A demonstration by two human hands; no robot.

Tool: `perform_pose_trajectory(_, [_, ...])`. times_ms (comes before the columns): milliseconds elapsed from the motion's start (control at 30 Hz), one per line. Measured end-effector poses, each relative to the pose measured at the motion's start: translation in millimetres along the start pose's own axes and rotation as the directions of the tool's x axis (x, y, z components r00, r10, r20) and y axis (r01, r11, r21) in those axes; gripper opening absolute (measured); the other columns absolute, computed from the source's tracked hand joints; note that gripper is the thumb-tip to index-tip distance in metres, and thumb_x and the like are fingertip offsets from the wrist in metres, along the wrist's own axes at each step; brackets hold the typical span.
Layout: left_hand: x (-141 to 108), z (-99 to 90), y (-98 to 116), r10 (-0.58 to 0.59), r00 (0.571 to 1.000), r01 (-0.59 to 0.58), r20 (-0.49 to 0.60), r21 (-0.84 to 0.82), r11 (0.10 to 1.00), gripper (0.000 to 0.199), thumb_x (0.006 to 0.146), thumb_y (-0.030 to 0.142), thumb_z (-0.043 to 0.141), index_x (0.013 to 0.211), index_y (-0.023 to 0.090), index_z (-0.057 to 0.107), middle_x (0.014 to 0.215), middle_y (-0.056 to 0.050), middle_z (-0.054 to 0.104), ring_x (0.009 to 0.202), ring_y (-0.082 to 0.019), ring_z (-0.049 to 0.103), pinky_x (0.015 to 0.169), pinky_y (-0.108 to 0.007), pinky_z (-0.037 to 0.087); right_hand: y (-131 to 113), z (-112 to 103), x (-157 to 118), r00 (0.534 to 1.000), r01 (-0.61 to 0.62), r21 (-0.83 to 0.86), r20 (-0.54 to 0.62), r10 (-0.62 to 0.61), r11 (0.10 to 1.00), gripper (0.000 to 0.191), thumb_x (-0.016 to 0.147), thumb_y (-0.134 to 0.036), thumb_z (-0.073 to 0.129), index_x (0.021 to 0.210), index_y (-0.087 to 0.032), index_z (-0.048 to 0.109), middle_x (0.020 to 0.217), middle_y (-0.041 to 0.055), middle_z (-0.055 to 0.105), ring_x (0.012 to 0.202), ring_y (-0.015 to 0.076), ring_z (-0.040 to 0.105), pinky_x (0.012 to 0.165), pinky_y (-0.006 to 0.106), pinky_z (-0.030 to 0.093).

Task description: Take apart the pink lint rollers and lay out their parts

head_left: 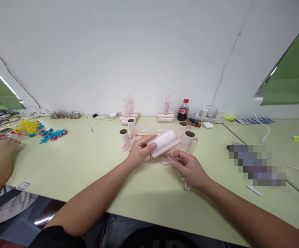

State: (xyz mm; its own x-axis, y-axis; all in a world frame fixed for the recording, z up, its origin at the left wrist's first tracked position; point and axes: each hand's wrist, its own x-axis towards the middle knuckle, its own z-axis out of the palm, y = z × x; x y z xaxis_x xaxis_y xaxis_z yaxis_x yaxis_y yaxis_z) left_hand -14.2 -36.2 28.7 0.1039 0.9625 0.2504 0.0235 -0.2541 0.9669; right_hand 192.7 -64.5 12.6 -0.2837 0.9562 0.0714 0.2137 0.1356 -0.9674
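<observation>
In front of me, above the table, my left hand grips the end of a pale pink lint roller with its thumb on top. My right hand pinches the roller's pink handle below the head, and a hooked end shows under the palm. A round pink cap lies on the table just behind the right fingers. Upright paper-core rolls stand on both sides, one to the left and another to the right. Pink parts behind are partly hidden by the held roller.
Lint rollers with raised handles stand by the wall, left and right. Nearby are a cola bottle and a power strip. At far left, another person's hand is beside yellow pieces and blue pieces.
</observation>
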Motion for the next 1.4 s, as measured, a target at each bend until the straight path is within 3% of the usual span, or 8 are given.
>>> perform_pose_trajectory(633, [1.3, -1.0, -4.5, -0.004, 1.0, 0.004, 0.006, -0.015, 1.0, 0.049, 0.074, 0.05, 0.072, 0.114, 0.021, 0.072, 0.085, -0.005, 0.07, 0.067, -0.017, 0.062, 0.06, -0.029, 0.049, 0.1, -0.3, -0.1, 1.0, 0.001, 0.011, 0.004, -0.001, 1.0, 0.037, 0.079, -0.053, 0.065, 0.09, -0.018, 0.062, 0.056, -0.0059, 0.045, 0.04, 0.0074, 0.035, 0.037, 0.024, 0.028])
perform_pose_trajectory(1233, [2.2, -1.6, -7.2, 0.013, 1.0, -0.013, 0.013, -0.007, 1.0, 0.049, 0.077, 0.049, 0.071, 0.116, 0.019, 0.071, 0.085, -0.006, 0.069, 0.059, -0.012, 0.057, 0.051, -0.024, 0.043, 2.4, 0.0, 0.3, 1.0, -0.007, 0.024, 0.014, 0.006, 1.0, 0.036, 0.08, -0.051, 0.065, 0.091, -0.017, 0.061, 0.057, -0.0074, 0.043, 0.038, 0.0055, 0.034, 0.035, 0.022, 0.028])
perform_pose_trajectory(1400, [2.7, -2.1, -8.6, 0.021, 1.0, -0.021, 0.02, -0.009, 1.0, 0.048, 0.077, 0.047, 0.071, 0.116, 0.02, 0.072, 0.095, -0.006, 0.069, 0.067, -0.013, 0.06, 0.054, -0.024, 0.044, 2.5, -0.1, 0.4, 1.0, 0.003, 0.018, 0.006, -0.003, 1.0, 0.036, 0.08, -0.051, 0.065, 0.092, -0.017, 0.061, 0.057, -0.0075, 0.043, 0.039, 0.0055, 0.034, 0.036, 0.022, 0.028])
